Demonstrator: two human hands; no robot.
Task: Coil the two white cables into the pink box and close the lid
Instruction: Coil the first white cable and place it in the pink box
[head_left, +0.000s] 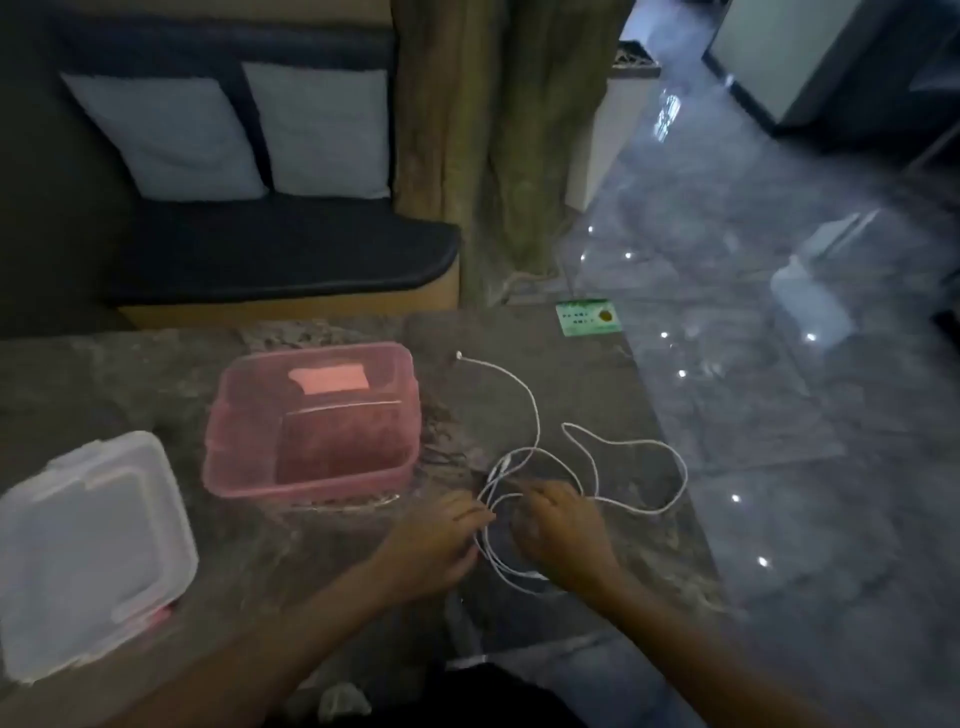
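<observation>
The pink box (311, 415) stands open on the dark stone table, left of centre. Its white lid (88, 551) lies flat at the table's left edge. The white cables (535, 410) sprawl in loose tangled loops to the right of the box, one plug end lying near the box's far right corner. My left hand (431, 545) and my right hand (566, 535) rest on the tangle near the front, fingers curled on the strands. A small loop of cable hangs between the two hands. How the two cables separate is not visible in the blur.
A green card (588, 317) lies at the table's far right corner. The table's right edge (670, 457) drops to a glossy tiled floor. Behind the table stands a dark bench with two grey cushions (234, 130) and a wooden post (493, 145).
</observation>
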